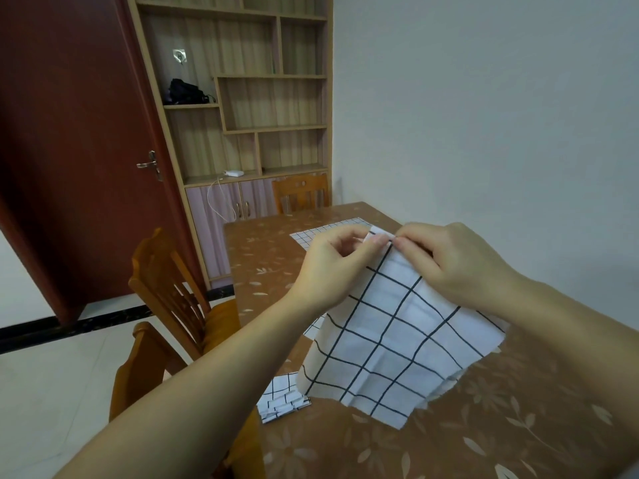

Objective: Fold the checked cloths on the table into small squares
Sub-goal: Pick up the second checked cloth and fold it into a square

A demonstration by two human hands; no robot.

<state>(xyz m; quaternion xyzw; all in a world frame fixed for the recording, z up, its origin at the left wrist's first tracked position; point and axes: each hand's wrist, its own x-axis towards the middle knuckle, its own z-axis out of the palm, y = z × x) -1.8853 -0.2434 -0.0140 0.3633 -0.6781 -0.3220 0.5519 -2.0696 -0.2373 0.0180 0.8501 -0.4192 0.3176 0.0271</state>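
Observation:
A white cloth with black checks (390,337) hangs in the air above the table, doubled over, its lower edge near the tabletop. My left hand (332,267) and my right hand (456,264) pinch its top corner together, fingertips almost touching. A second checked cloth (323,235) lies flat on the far part of the table, partly hidden behind my hands. A small folded checked cloth (281,399) lies at the table's near left edge. Another bit of checked cloth (316,326) shows just under my left wrist.
The table (484,426) has a brown floral cover. Two wooden chairs (173,288) stand at its left side and another chair (301,195) at the far end. A shelf unit and a red door fill the back left.

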